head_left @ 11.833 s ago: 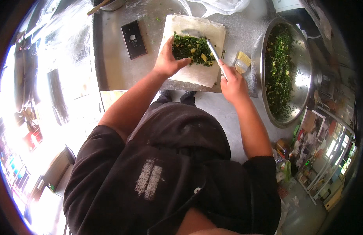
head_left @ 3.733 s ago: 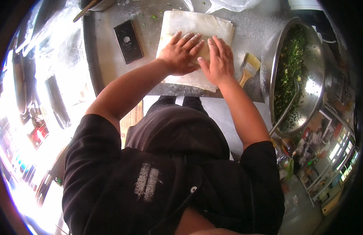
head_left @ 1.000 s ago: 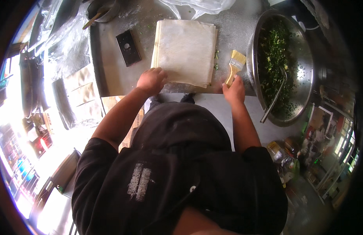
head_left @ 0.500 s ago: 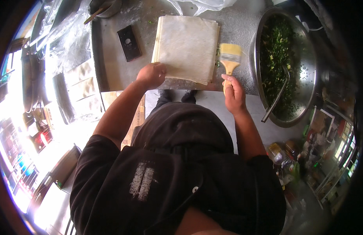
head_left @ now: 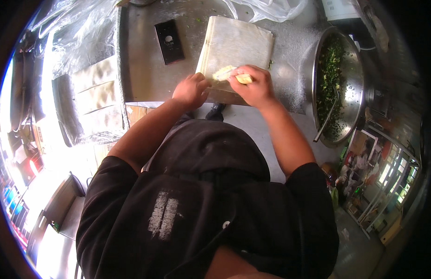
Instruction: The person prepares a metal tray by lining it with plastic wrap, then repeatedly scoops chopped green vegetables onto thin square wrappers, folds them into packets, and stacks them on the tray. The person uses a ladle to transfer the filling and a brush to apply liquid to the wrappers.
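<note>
A stack of thin, pale square dough sheets (head_left: 238, 42) lies on the metal table in front of me. My left hand (head_left: 192, 91) is closed at the stack's near left corner, its curled fingers covering the edge there. A flat brush (head_left: 223, 73) with pale yellow bristles is in my right hand (head_left: 256, 87), which is wrapped round its handle. The bristles press down on the near part of the top sheet, tilted toward my left hand. Most of the handle is hidden in my fist.
To the right stands a big steel bowl (head_left: 350, 116) of chopped greens, with a metal spoon handle (head_left: 328, 116) over its near rim. A black phone (head_left: 169, 43) lies left of the stack. Clear plastic (head_left: 276, 10) is bunched behind it. White flour dusts the metal table (head_left: 294, 60).
My right hand has brought the brush leftward from beside the stack down onto the top sheet, bristles turned to the left. The left hand stays at the near left corner. The view has shifted.
</note>
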A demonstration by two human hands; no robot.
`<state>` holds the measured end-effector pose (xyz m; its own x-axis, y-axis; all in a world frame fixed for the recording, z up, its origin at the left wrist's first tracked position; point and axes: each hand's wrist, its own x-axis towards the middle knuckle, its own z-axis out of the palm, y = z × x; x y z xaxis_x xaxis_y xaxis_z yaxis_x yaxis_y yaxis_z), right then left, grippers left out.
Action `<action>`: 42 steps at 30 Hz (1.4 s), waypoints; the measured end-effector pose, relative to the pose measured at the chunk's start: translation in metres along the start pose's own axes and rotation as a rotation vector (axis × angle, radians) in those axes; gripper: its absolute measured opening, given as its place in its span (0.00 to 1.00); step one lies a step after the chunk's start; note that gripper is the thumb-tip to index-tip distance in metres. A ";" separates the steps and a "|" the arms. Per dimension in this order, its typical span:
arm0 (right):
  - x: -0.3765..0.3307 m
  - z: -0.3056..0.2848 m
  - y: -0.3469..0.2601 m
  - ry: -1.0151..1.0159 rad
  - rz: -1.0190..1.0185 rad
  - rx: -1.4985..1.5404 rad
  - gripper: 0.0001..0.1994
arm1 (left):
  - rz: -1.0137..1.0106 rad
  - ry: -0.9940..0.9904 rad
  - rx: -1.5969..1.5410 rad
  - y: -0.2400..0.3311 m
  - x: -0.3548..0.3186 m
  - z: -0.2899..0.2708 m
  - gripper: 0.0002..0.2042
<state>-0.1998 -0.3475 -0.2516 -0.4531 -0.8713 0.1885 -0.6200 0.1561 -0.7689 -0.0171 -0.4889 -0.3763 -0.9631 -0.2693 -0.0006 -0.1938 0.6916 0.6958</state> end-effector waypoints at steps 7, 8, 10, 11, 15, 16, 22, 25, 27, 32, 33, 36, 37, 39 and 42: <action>-0.007 0.062 0.027 0.037 0.179 0.090 0.13 | 0.025 -0.065 0.022 -0.007 -0.009 -0.008 0.14; -0.010 0.069 0.035 0.031 0.267 0.080 0.12 | 0.018 -0.085 0.023 -0.007 -0.007 -0.009 0.14; -0.017 0.069 0.047 -0.004 0.375 0.006 0.12 | -0.007 -0.112 0.022 -0.005 -0.003 -0.009 0.14; -0.021 0.061 0.052 -0.031 0.355 -0.042 0.11 | -0.025 -0.119 0.020 -0.004 -0.001 -0.010 0.14; -0.041 -0.013 0.057 -0.041 0.444 -0.073 0.08 | -0.103 -0.200 0.039 0.001 0.007 -0.016 0.13; -0.046 -0.028 0.056 0.029 0.564 -0.199 0.07 | -0.117 -0.218 0.054 0.003 0.009 -0.017 0.13; -0.063 -0.016 0.055 0.025 0.296 -0.021 0.13 | -0.233 -0.327 0.188 0.016 0.029 -0.015 0.13; -0.058 -0.018 0.066 -0.158 0.439 -0.115 0.10 | -0.267 -0.361 0.203 0.013 0.037 -0.015 0.13; -0.051 -0.037 0.070 0.077 0.630 -0.413 0.09 | -0.238 -0.355 0.190 0.009 0.037 -0.015 0.13; -0.026 -0.036 0.060 0.100 0.498 0.049 0.07 | -0.225 -0.306 0.092 0.000 0.037 -0.011 0.13; -0.020 -0.029 0.058 -0.077 0.405 0.127 0.10 | -0.223 -0.308 0.094 -0.002 0.039 -0.011 0.13; 0.000 -0.031 0.064 -0.228 0.563 -0.150 0.16 | -0.272 -0.328 0.030 -0.004 0.042 -0.014 0.11; 0.004 -0.040 0.068 -0.058 0.714 -0.359 0.16 | -0.293 -0.325 0.004 -0.005 0.042 -0.015 0.10; 0.006 -0.056 0.077 0.044 0.741 -0.656 0.14 | -0.297 -0.292 -0.017 -0.004 0.041 -0.015 0.08; 0.003 -0.050 0.087 0.083 0.589 -0.101 0.14 | -0.315 -0.264 0.020 0.000 0.039 -0.011 0.07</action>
<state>-0.2867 -0.3130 -0.2871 -0.7848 -0.5861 -0.2014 -0.3052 0.6483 -0.6975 -0.0531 -0.5067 -0.3680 -0.8703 -0.2908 -0.3975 -0.4882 0.6164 0.6179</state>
